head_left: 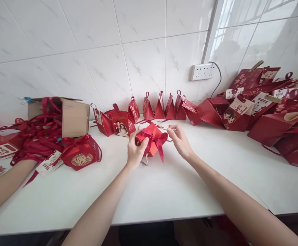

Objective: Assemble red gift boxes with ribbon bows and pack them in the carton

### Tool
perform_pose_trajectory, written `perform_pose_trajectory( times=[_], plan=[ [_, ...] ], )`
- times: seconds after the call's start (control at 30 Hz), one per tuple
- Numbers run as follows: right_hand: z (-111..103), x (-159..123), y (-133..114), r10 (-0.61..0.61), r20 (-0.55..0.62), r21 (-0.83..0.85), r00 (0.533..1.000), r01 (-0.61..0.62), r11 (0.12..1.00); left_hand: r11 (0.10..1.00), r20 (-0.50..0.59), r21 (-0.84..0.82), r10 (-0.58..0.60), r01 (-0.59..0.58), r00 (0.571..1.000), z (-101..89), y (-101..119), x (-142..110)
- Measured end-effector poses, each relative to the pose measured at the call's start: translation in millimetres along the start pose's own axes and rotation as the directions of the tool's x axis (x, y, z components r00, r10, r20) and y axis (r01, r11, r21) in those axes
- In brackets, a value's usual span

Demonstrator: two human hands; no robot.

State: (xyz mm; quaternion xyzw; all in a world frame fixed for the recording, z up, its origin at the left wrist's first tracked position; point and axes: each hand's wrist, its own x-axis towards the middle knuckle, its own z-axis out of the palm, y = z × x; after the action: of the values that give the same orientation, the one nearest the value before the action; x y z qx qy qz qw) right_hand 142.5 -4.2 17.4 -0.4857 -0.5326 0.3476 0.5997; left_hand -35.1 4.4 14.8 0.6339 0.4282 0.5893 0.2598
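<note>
In the middle of the white table, a small red gift box (152, 150) is topped by a dark red ribbon bow (157, 137). My left hand (136, 147) grips the box from its left side, thumb on top by the bow. A twisted gold cord (145, 160) shows at the box's front left, and more of it runs along the right side. Just right of the box, my right hand (178, 140) pinches that cord between thumb and fingertips. The bow's tails hang over the front of the box.
Several red gift boxes (159, 108) line the tiled wall, and more are heaped at the right (267, 112). At left, a cardboard box (75, 118) spills red ribbons (38, 140) beside a finished-looking red box (79, 153). Another person's arm (12, 184) reaches among the ribbons. A power strip (202, 72) is on the wall.
</note>
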Motion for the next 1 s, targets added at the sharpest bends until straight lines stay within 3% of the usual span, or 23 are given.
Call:
perform_pose_trajectory(
  times=[0.07, 0.23, 0.37, 0.5, 0.6, 0.67, 0.77, 0.83, 1.0],
  plan=[
    [2.0, -2.3, -0.2, -0.081, 0.047, -0.072, 0.996, 0.084, 0.994, 0.999, -0.04, 0.04, 0.026, -0.024, 0.999, 0.8, 0.9, -1.0],
    [7.0, -8.0, -1.2, -0.18, 0.126, -0.1, 0.976, 0.193, 0.976, 0.993, 0.017, 0.079, 0.088, -0.089, 0.996, 0.0, 4.4, -2.1],
    [10.2, -10.0, -1.0, -0.106, 0.099, -0.077, 0.989, 0.114, 0.99, 0.998, -0.125, 0.053, 0.034, -0.028, 0.992, 1.4, 2.4, -2.5],
    [15.1, -12.1, 0.2, -0.001, 0.209, 0.091, 0.978, -0.018, 0.996, 0.999, -0.23, 0.005, -0.046, 0.048, 0.972, 4.7, -2.4, -2.6],
    [15.0, -12.0, 0.1, 0.006, 0.243, 0.213, 0.97, -0.06, 0.975, 0.996, -0.134, -0.002, -0.089, 0.089, 0.987, 6.2, -6.2, -2.3],
    [11.5, -10.1, -0.3, -0.048, 0.191, 0.22, 0.98, 0.005, 0.976, 0.996, -0.048, -0.002, -0.093, 0.093, 0.994, 6.7, -9.1, -2.1],
    [4.5, -6.0, -0.8, -0.149, 0.11, 0.094, 0.983, 0.139, 0.986, 0.985, 0.098, -0.106, -0.126, 0.137, 0.987, 6.3, -13.6, -2.0],
    [1.0, -3.5, -0.8, -0.152, 0.093, 0.026, 0.984, 0.15, 0.988, 0.973, 0.16, -0.163, -0.136, 0.162, 0.978, 4.8, -15.8, -1.5],
    [-1.4, 0.6, 1.2, -0.089, 0.117, -0.01, 0.989, 0.09, 0.996, 0.996, 0.089, 0.053, -0.072, 0.067, 0.993, -1.8, -13.8, 3.7]
  ],
)
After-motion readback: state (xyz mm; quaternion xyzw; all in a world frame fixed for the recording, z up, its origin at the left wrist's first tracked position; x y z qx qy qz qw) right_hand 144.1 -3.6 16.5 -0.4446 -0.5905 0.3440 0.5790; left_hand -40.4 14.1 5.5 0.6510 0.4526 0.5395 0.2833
